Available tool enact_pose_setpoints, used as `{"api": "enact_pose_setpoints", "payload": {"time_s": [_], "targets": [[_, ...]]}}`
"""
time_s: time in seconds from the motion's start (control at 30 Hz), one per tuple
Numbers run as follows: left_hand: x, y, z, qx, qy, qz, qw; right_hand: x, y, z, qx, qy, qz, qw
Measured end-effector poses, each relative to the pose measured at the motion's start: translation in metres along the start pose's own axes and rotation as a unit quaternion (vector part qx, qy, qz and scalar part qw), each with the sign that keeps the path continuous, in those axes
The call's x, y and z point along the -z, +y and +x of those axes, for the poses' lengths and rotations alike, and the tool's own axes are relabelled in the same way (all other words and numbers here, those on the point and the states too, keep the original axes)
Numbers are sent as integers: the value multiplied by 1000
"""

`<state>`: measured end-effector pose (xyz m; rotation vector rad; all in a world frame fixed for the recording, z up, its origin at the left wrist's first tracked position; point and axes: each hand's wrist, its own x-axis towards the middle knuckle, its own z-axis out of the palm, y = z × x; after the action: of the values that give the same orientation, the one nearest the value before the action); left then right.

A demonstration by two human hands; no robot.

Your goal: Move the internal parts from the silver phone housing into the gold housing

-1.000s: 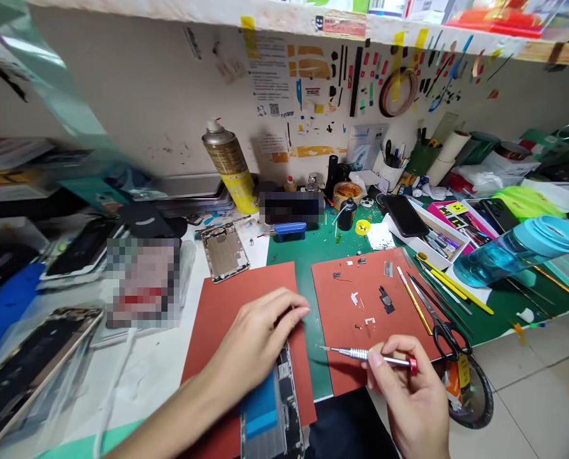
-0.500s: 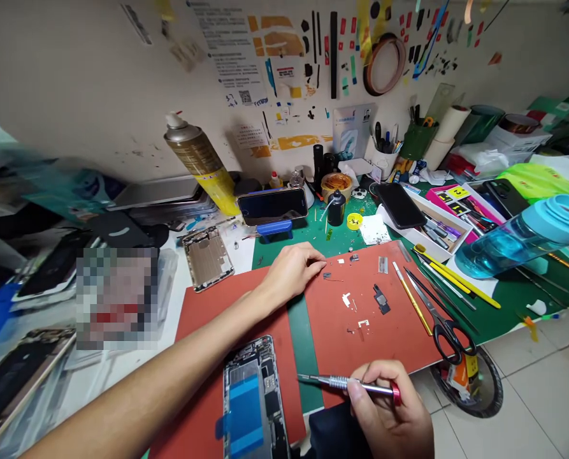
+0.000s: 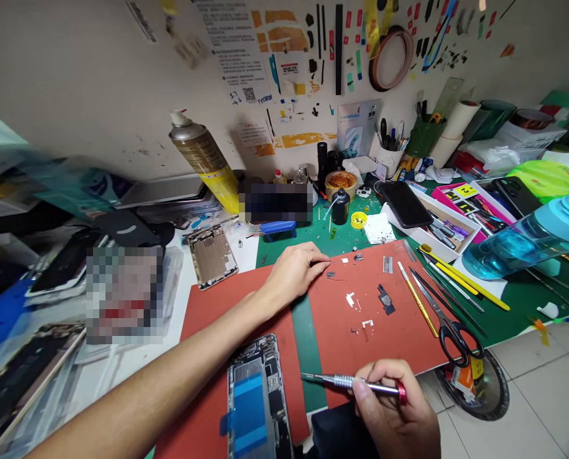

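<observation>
My right hand (image 3: 396, 408) is wrapped round a precision screwdriver (image 3: 355, 382) with a silver shaft and red end cap, its tip pointing left. Below and left of that tip lies an opened phone body (image 3: 258, 398) with a blue strip across its battery; my left forearm passes over its top end. My left hand (image 3: 296, 268) rests on the red mat (image 3: 332, 331) with its fingers drawn together at the tips. Whatever is in that pinch, if anything, is too small to make out. Near the fingertips are a small flex part (image 3: 331, 275) and tiny screws and brackets.
A black speaker-like part (image 3: 386, 298), scissors (image 3: 444, 325) and tweezers lie to the right. Behind stand a dark bottle (image 3: 340, 207), a propped phone and a spray can (image 3: 205, 159). A blue water bottle (image 3: 527, 239) is at far right, a phone back shell (image 3: 212, 255) at left.
The whole view has shifted slightly, so things sit a little further right. Both hands keep nearly the same pose, and the screwdriver stays in my right hand.
</observation>
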<state>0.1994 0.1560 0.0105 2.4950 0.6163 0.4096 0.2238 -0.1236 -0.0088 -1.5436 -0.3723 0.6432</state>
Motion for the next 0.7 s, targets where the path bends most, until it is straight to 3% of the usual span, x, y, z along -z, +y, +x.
{"api": "enact_pose_setpoints", "payload": {"time_s": [0.2, 0.5, 0.6, 0.7], "targets": [[8, 3, -4, -3, 3, -3, 1000, -2, -3, -2, 1, 18, 19, 1000], [41, 14, -36, 17, 56, -20, 998, -1, -4, -5, 30, 19, 15, 999], [57, 31, -60, 27, 89, -24, 995, 2, -4, -7, 62, 18, -39, 997], [77, 62, -110, 13, 160, -13, 987, 3, -5, -5, 143, 9, -135, 980]]}}
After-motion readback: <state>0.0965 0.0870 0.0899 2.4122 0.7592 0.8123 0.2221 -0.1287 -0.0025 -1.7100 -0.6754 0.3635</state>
